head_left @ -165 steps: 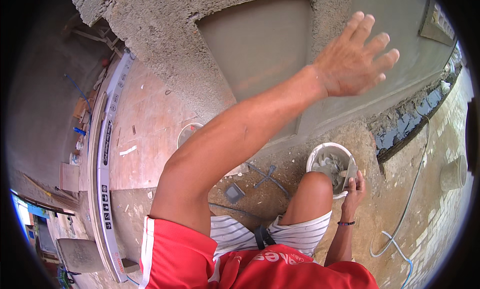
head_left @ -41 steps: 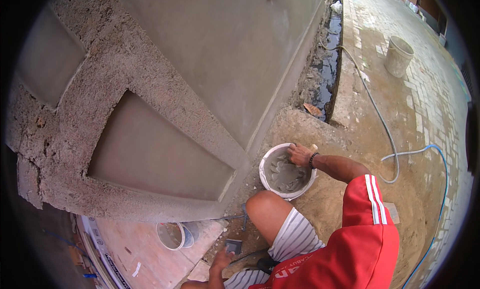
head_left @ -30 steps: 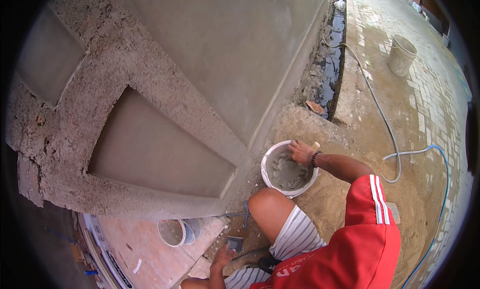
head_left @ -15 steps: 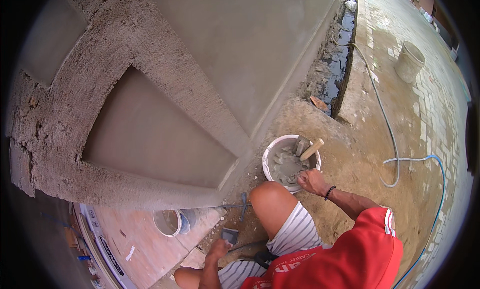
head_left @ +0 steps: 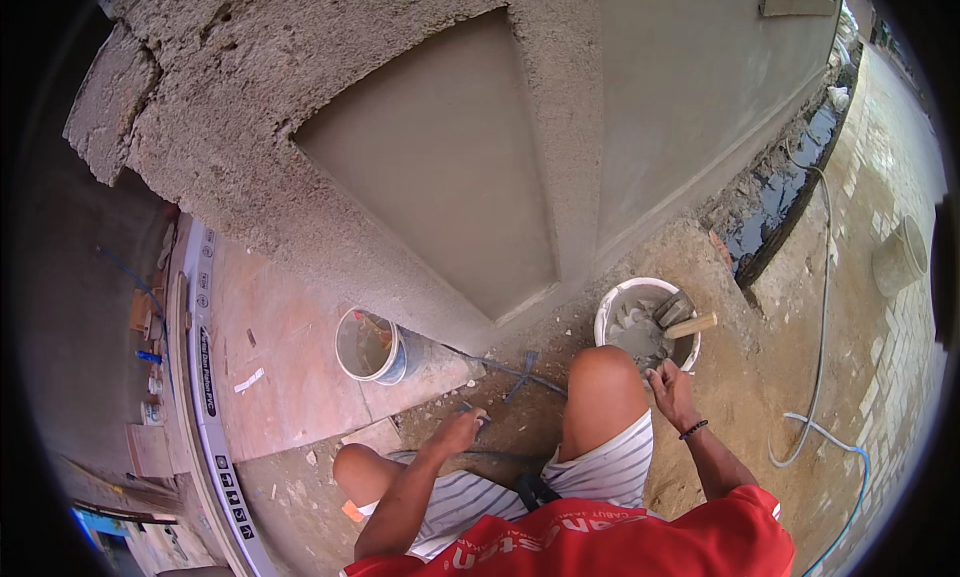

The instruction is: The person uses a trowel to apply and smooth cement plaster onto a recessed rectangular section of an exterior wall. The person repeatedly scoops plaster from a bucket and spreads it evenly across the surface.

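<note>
My left hand (head_left: 458,430) is closed around a small dark flat-bladed scraper (head_left: 480,417), held low between my knees and seen almost edge-on. At the near rim of a white bucket (head_left: 603,322), my right hand (head_left: 672,389) has its fingers curled together; anything in them is hidden. Wet grey mortar (head_left: 638,339) lies inside that bucket. A trowel with a wooden handle (head_left: 692,325) rests in it, its handle sticking out over the right rim.
A second bucket (head_left: 398,367) stands on a pinkish board (head_left: 290,377) at left. Ahead rises a plastered wall (head_left: 440,167) with a recessed panel. A water-filled ditch (head_left: 775,207), a hose (head_left: 824,277) and a grey bucket (head_left: 900,257) are at right. A blue-grey cross-shaped piece (head_left: 522,374) lies on the ground.
My view has swung left, so the scene sits farther right. The scraper has turned from showing its flat face to nearly edge-on. My right hand has drawn back slightly from the mortar.
</note>
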A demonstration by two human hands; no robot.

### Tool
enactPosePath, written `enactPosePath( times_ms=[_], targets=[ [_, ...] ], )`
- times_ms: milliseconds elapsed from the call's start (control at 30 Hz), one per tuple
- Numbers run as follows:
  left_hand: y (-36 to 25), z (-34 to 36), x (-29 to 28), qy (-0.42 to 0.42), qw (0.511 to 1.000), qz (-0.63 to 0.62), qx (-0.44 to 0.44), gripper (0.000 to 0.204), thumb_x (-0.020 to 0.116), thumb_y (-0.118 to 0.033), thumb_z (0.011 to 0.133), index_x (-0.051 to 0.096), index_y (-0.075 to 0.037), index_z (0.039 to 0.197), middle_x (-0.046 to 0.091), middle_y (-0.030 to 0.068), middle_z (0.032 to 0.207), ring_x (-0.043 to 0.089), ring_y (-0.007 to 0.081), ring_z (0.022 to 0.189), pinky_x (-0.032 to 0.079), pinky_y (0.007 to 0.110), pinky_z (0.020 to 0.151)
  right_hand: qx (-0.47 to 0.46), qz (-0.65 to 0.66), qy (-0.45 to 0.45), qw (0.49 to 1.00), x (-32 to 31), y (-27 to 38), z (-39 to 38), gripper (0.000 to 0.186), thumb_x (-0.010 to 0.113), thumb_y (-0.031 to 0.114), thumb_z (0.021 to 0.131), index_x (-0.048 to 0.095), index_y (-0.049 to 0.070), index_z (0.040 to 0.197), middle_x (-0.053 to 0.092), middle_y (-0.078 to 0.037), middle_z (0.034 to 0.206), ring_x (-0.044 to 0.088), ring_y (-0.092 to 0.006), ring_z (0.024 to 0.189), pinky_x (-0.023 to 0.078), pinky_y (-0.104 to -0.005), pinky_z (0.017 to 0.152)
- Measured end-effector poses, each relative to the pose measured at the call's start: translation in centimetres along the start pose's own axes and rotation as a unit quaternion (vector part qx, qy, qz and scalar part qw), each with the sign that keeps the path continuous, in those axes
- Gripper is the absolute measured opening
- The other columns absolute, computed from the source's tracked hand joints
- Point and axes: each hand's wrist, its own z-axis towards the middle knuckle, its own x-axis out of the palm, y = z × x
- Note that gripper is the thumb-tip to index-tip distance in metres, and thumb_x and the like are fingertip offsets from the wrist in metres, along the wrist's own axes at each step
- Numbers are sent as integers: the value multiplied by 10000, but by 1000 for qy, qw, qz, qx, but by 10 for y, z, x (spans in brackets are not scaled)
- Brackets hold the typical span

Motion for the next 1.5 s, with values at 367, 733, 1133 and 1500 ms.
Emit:
enactPosePath(
  times_ms=[367, 733, 1133, 1500],
  targets=[
    [27, 7, 18, 61, 996, 49, -36, 469, 541, -297, 915, 481, -53, 1311, 601, 256, 1164, 553, 411, 1120, 436, 477, 953, -95, 1, -68, 993, 1, 11, 6, 175, 495, -65, 807, 591, 3, 937, 505, -159, 723, 512, -294, 637, 423, -385, 604],
    [-21, -9, -19, 61, 998, 16, -13, 455, 529, -297, 922, 489, -60, 1309, 592, 223, 1215, 559, 395, 1134, 451, 484, 942, -127, 81, -72, 986, -13, 40, 21, 198, 415, -19, 951, 579, 0, 1059, 497, -15, 769, 481, -96, 633, 403, -237, 551],
    [-47, -25, -39, -10, 994, 36, 106, 391, 558, -295, 909, 532, -59, 1221, 613, 224, 1153, 571, 394, 1099, 420, 499, 950, 5, 399, 68, 915, -24, 173, -19, 199, 579, 137, 941, 568, 66, 1127, 585, -47, 844, 541, -86, 576, 352, -194, 461],
    [-48, -26, -47, -4, 992, 34, 119, 401, 556, -290, 916, 520, -47, 1232, 610, 216, 1163, 558, 383, 1125, 405, 485, 967, 2, 384, 229, 895, 3, 171, -24, 230, 559, 116, 964, 569, 78, 1190, 579, -37, 863, 516, -70, 593, 365, -201, 464]
  ],
)
